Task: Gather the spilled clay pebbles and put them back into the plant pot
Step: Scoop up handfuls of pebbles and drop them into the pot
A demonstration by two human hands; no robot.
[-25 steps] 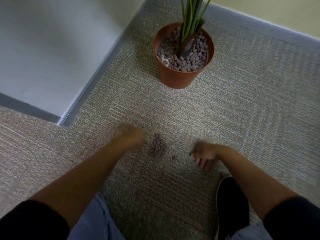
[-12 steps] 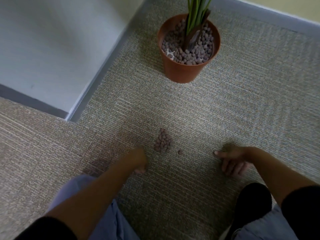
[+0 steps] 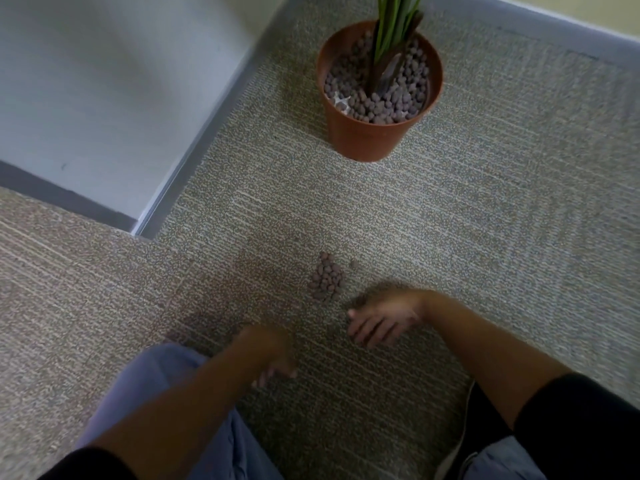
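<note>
The right hand (image 3: 382, 322) lies low over the carpet (image 3: 485, 220), palm down, its fingers (image 3: 367, 332) loosely spread and pointing left; its grip pinches nothing that can be seen. It sits just below and to the right of the spilled pebbles (image 3: 327, 277), close to them but apart. The left hand (image 3: 273, 351) is nearer the person, blurred, with the fingers curled downward toward the carpet; whether its grip is closed on anything I cannot tell. It is well apart from the heap, below and to the left of it.

The pebbles form one small, tight heap of brownish balls on the carpet, between the hands and the pot (image 3: 367, 140). One stray pebble (image 3: 354, 263) lies just beside the heap on its upper right.

The pot is terracotta coloured, upright, and stands well beyond the heap toward the top of the view. It is filled with the same kind of pebbles around a plant (image 3: 394, 26) with narrow green leaves that run out of the top edge.

A grey skirting (image 3: 194, 157) runs along the white wall (image 3: 104, 81) on the left, and another strip crosses the top right corner. Both forearms are bare up to black sleeves (image 3: 588, 420), and blue trousers (image 3: 162, 379) show beneath the left arm.
</note>
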